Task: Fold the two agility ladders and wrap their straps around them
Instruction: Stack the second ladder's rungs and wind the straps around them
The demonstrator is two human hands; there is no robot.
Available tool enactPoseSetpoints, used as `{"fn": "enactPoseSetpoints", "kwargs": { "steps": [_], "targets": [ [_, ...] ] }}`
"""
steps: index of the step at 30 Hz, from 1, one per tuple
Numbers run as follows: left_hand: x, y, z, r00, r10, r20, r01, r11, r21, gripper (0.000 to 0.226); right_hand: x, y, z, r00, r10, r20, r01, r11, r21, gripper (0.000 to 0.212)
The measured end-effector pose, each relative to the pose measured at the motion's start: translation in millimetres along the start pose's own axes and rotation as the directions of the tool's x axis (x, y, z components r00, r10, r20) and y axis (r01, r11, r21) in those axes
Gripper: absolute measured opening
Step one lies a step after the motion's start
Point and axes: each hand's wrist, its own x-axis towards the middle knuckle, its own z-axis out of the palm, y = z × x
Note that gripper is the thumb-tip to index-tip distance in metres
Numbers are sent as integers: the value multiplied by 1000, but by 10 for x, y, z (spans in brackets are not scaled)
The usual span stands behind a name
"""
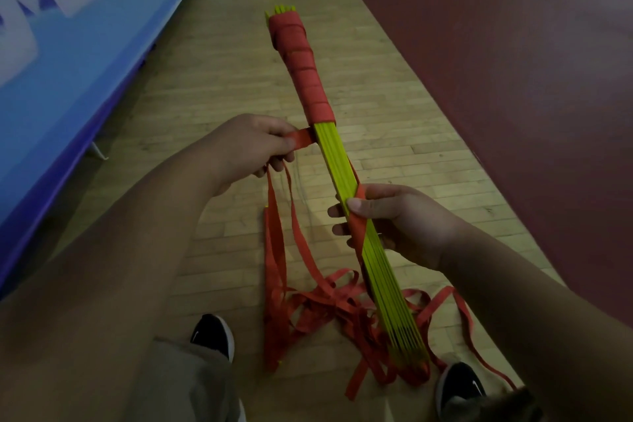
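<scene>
Our left hand pinches the red strap taut, just beside the folded ladder. Our right hand is curled round the ladder's yellow rungs nearer us, with the thumb pressing a diagonal strap turn flat. Beyond both hands the far half is wrapped. Below the right hand, loose strap loops trail on the floor. Our judgement: the rungs are stiff, light and probably slick, so we grip firmly across the bundle's middle. The webbing is soft, floppy and tangle-prone, so we pinch it close to the bundle under tension. Second ladder not in view.
</scene>
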Motion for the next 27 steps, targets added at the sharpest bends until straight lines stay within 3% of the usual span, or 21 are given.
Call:
{"fn": "enactPoseSetpoints", "kwargs": {
  "steps": [7, 15, 27],
  "targets": [
    [-37, 30, 122, 1000, 2, 18, -3, 997, 76, 20, 56, 82, 65, 993, 30, -117, -42, 994, -104, 21],
    [-83, 54, 165, 993, -97, 68, 96, 995, 8, 9, 106, 108, 142, 969, -13, -246, -46, 971, -233, 18],
    [-102, 77, 246, 981, -154, 118, 170, 976, -139, 15, 105, 128, 203, 915, -164, -367, -73, 831, -552, 42]
  ]
}}
